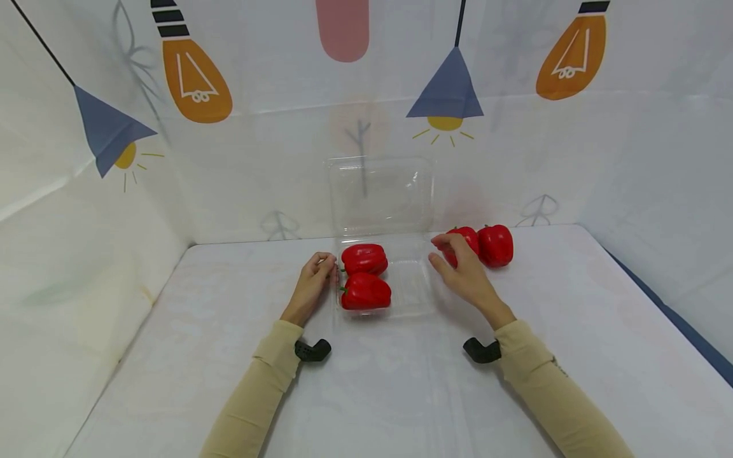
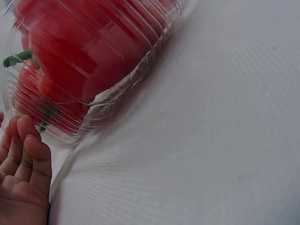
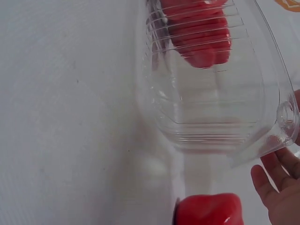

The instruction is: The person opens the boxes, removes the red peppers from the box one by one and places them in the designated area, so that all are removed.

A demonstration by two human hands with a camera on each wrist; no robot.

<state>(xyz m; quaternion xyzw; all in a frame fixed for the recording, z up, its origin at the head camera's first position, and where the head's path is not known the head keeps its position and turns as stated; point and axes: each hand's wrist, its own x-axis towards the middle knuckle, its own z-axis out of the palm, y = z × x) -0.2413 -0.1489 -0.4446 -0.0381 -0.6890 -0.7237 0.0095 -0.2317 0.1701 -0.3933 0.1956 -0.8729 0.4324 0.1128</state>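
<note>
Two red bell peppers (image 1: 365, 291) lie one behind the other in the left half of a clear plastic clamshell container (image 1: 409, 286), its lid (image 1: 380, 194) raised at the back. At the container's left edge, my left hand (image 1: 312, 283) pinches the rim with bent fingers. In the left wrist view the fingertips (image 2: 28, 129) are right at the ribbed corner. My right hand (image 1: 466, 270) is at the container's right edge, thumb and fingers spread apart. The right wrist view shows its fingers (image 3: 283, 168) by the flange at the corner, holding no pepper.
Two more red bell peppers (image 1: 495, 245) stand on the white table (image 1: 389, 388) at the back right, one partly hidden behind my right hand. A white sheet (image 1: 275, 165) printed with lamps and bulbs rises behind the table.
</note>
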